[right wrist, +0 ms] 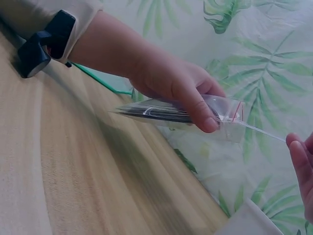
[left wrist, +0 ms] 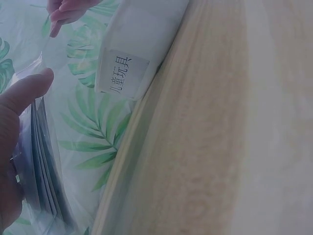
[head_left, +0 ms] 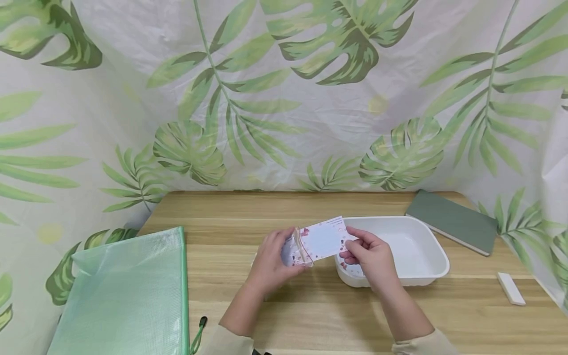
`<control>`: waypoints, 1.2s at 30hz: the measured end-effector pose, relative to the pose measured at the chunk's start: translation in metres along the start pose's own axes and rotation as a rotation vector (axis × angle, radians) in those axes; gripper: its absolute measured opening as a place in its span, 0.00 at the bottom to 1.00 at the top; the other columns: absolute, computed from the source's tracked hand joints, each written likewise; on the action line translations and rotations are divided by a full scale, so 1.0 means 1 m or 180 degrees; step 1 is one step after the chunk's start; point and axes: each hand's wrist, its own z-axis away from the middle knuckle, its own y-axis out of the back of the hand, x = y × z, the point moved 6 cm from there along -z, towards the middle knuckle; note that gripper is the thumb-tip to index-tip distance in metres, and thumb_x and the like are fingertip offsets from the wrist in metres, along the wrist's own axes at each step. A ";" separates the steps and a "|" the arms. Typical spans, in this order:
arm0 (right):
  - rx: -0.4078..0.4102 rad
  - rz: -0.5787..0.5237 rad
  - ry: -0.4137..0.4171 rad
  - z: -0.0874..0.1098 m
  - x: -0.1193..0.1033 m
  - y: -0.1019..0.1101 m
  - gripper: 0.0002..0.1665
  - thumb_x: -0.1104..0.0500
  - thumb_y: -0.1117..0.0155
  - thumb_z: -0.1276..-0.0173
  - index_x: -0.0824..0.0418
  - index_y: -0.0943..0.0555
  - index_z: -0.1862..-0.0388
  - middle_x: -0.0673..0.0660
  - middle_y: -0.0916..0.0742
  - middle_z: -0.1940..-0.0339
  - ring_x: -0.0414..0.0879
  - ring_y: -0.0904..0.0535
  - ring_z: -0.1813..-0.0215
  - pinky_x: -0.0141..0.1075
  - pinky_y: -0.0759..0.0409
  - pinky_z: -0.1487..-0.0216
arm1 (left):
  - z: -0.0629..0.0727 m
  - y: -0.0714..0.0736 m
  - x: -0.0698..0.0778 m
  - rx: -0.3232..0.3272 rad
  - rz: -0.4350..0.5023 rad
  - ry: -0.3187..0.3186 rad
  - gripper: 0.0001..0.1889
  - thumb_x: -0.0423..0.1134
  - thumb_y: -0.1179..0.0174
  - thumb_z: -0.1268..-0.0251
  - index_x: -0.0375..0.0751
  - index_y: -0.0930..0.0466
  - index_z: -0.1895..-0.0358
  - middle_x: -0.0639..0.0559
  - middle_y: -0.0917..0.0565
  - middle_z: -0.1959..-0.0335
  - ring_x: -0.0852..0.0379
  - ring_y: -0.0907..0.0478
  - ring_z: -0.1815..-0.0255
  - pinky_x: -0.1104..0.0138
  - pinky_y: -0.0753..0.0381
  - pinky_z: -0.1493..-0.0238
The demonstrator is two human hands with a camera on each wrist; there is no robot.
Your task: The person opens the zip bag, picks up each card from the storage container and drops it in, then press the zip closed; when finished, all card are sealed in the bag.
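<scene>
My left hand [head_left: 271,259] grips a clear zip bag [right wrist: 230,117] with a red line near its mouth. Several thin cards are stacked inside it, seen edge-on in both wrist views. From the mouth juts a white card [head_left: 326,239] with a pink floral border, its near end inside the bag. Thumb and fingers of my right hand [head_left: 370,254] pinch the card's far end, above the left end of a white plastic bin [head_left: 410,246]. Another patterned card [head_left: 353,269] shows in the bin, partly hidden by that hand.
A green mesh zip pouch [head_left: 128,296] lies at the left, its pull cord [head_left: 197,335] beside it. Behind the bin at right is a dark green notebook [head_left: 452,222]. A small white block [head_left: 511,288] lies near the table's right edge. The bin carries a printed label [left wrist: 122,71].
</scene>
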 end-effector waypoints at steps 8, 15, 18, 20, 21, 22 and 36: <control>-0.0099 0.0042 0.0004 0.000 0.001 -0.001 0.24 0.69 0.40 0.34 0.70 0.24 0.39 0.49 0.19 0.76 0.37 0.19 0.77 0.28 0.20 0.74 | -0.001 0.001 -0.002 0.0026 -0.0005 0.0002 0.47 0.47 0.22 0.62 0.40 0.31 0.32 0.44 0.23 0.41 0.46 0.28 0.40 0.52 0.27 0.39; -0.0166 0.0160 0.0020 -0.001 0.004 0.002 0.24 0.67 0.37 0.35 0.69 0.23 0.39 0.47 0.20 0.79 0.37 0.23 0.79 0.27 0.25 0.76 | 0.000 -0.001 -0.001 -0.0024 0.0064 -0.0013 0.47 0.45 0.22 0.63 0.41 0.31 0.32 0.44 0.24 0.40 0.45 0.29 0.38 0.50 0.28 0.37; -0.0186 0.0190 0.0026 -0.002 0.006 -0.002 0.24 0.67 0.36 0.35 0.69 0.22 0.40 0.47 0.18 0.78 0.38 0.22 0.79 0.26 0.26 0.77 | 0.000 -0.002 0.001 -0.0024 0.0039 -0.0087 0.47 0.46 0.21 0.63 0.41 0.30 0.32 0.44 0.24 0.41 0.45 0.28 0.39 0.50 0.27 0.38; -0.0161 0.0224 0.0015 -0.001 0.008 -0.004 0.23 0.66 0.35 0.36 0.68 0.21 0.40 0.47 0.18 0.78 0.38 0.23 0.79 0.26 0.28 0.78 | 0.000 -0.003 0.002 -0.0014 0.0009 -0.0129 0.47 0.47 0.21 0.63 0.41 0.30 0.33 0.44 0.23 0.41 0.46 0.28 0.39 0.51 0.27 0.38; -0.0135 0.0231 0.0019 0.000 0.008 -0.006 0.23 0.66 0.34 0.36 0.68 0.20 0.41 0.46 0.18 0.78 0.38 0.23 0.79 0.25 0.29 0.77 | 0.000 -0.003 0.002 -0.0005 -0.0010 -0.0139 0.47 0.47 0.21 0.63 0.42 0.30 0.33 0.45 0.23 0.41 0.46 0.28 0.39 0.51 0.27 0.38; -0.0107 0.0231 0.0032 0.001 0.009 -0.008 0.22 0.65 0.34 0.36 0.68 0.20 0.42 0.46 0.17 0.77 0.37 0.24 0.80 0.25 0.29 0.77 | 0.000 -0.002 0.002 0.0008 -0.0011 -0.0143 0.47 0.47 0.21 0.63 0.42 0.30 0.33 0.45 0.23 0.41 0.46 0.27 0.39 0.51 0.27 0.38; -0.0362 0.0686 0.0524 0.005 0.009 -0.020 0.19 0.68 0.32 0.39 0.69 0.16 0.48 0.53 0.15 0.72 0.35 0.24 0.71 0.25 0.25 0.68 | 0.000 -0.002 0.001 0.0064 0.0017 -0.0241 0.45 0.46 0.20 0.63 0.42 0.29 0.34 0.45 0.22 0.43 0.46 0.27 0.40 0.51 0.28 0.38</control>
